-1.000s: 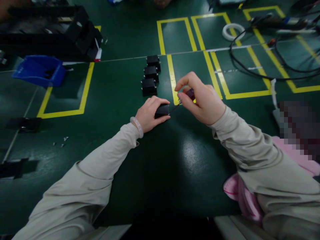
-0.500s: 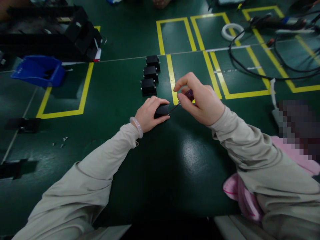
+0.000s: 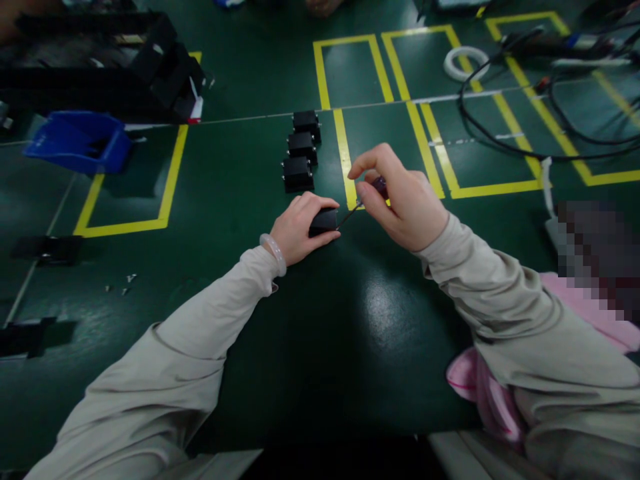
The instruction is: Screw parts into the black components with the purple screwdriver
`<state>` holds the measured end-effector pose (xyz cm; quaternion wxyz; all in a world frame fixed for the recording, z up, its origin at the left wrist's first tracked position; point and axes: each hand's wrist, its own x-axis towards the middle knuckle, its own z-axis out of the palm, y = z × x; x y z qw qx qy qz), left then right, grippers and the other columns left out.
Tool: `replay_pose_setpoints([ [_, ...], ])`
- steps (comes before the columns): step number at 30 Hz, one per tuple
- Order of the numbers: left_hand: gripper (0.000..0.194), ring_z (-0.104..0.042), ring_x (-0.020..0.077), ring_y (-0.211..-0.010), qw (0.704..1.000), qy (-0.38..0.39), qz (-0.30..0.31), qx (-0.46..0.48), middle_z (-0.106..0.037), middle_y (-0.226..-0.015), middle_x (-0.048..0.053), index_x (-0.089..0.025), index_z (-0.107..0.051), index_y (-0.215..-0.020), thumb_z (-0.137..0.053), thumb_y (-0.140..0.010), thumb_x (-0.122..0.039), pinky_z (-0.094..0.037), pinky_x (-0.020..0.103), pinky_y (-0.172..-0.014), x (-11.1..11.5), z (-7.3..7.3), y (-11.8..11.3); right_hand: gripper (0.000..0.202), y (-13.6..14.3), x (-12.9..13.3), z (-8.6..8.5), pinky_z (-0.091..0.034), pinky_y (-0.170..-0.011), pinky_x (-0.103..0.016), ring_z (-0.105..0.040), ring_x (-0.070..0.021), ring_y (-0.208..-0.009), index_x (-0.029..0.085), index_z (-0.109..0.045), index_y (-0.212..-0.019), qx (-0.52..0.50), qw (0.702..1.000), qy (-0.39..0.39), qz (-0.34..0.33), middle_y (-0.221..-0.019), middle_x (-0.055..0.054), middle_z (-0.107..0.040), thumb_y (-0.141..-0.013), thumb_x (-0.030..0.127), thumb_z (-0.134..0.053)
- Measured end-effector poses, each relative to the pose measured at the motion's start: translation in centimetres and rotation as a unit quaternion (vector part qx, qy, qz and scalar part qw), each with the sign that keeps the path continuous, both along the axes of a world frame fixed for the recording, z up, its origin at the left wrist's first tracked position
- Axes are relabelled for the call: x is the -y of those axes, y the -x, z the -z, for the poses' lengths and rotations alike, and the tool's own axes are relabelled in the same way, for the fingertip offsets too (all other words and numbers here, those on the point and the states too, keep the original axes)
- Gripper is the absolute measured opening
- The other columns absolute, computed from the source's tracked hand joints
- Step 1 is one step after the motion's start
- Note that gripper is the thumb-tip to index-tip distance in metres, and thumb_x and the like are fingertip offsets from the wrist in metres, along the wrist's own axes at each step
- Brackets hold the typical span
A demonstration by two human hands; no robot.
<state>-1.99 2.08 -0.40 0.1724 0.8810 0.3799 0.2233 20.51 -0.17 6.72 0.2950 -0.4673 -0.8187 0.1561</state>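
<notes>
My left hand (image 3: 301,229) grips a small black block (image 3: 324,221) on the green table, thumb and fingers on opposite sides of it. In my right hand (image 3: 403,200) is a screwdriver with a dark purple handle (image 3: 380,187); its thin shaft (image 3: 351,213) slants down to the block's right side. Whether the tip touches a screw is too small to tell. Just beyond my left hand, three similar black blocks (image 3: 298,174) stand in a row, with small shiny screws at their sides.
A blue bin (image 3: 80,141) and black trays (image 3: 165,73) are at the left. Several loose screws (image 3: 125,291) lie nearer. Black parts (image 3: 47,249) sit at the left edge. A white tape roll (image 3: 466,64), black cable (image 3: 500,141) and pink cloth (image 3: 487,393) are at the right.
</notes>
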Motion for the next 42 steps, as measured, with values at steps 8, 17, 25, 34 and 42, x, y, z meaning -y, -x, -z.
replay_pose_setpoints([
  [8,0.043,-0.059,0.0266,-0.112,1.0,-0.002,0.001,0.004,-0.063,-0.121,0.01,-0.018,-0.057,-0.127,-0.07,-0.091,-0.037,-0.048,0.042,-0.1,0.0,0.07,-0.02,0.021,-0.07,-0.05,-0.07,-0.049,-0.073,-0.032,-0.067,-0.0187,-0.074,0.02,-0.059,-0.107,0.013,1.0,0.005,-0.001,-0.079,-0.003,-0.066,-0.1,0.032,-0.044],
  [17,0.044,-0.059,0.0265,-0.11,1.0,-0.013,0.003,0.008,-0.063,-0.12,0.01,-0.017,-0.058,-0.127,-0.071,-0.091,-0.038,-0.048,0.041,-0.099,-0.04,0.19,0.08,0.022,-0.16,-0.16,0.06,-0.048,-0.073,-0.031,-0.067,-0.0185,-0.075,0.019,-0.059,-0.105,0.015,1.0,-0.009,-0.013,-0.083,-0.003,-0.066,-0.099,0.035,-0.045],
  [25,0.043,-0.059,0.0267,-0.111,1.0,-0.004,0.0,0.002,-0.063,-0.121,0.01,-0.017,-0.058,-0.127,-0.07,-0.091,-0.037,-0.048,0.042,-0.1,0.01,0.18,0.05,0.028,-0.16,-0.18,0.14,-0.047,-0.072,-0.031,-0.064,-0.0168,-0.071,0.015,-0.058,-0.115,0.013,1.0,-0.011,-0.014,-0.082,-0.004,-0.064,-0.1,0.029,-0.04],
  [34,0.043,-0.059,0.0261,-0.111,1.0,-0.006,0.001,0.002,-0.063,-0.12,0.009,-0.018,-0.057,-0.127,-0.071,-0.091,-0.037,-0.048,0.041,-0.099,-0.07,0.21,0.06,0.024,-0.16,-0.26,0.18,-0.048,-0.072,-0.031,-0.066,-0.0175,-0.073,0.016,-0.058,-0.11,0.007,1.0,-0.014,-0.021,-0.084,-0.004,-0.066,-0.099,0.029,-0.042],
  [42,0.043,-0.06,0.0261,-0.11,1.0,-0.024,0.008,0.013,-0.063,-0.119,0.01,-0.017,-0.058,-0.126,-0.071,-0.091,-0.036,-0.048,0.04,-0.098,-0.17,0.39,0.09,0.019,-0.21,-0.22,0.21,-0.047,-0.07,-0.03,-0.065,-0.0167,-0.071,0.019,-0.058,-0.102,0.011,0.999,-0.018,-0.026,-0.08,-0.003,-0.065,-0.099,0.033,-0.046],
])
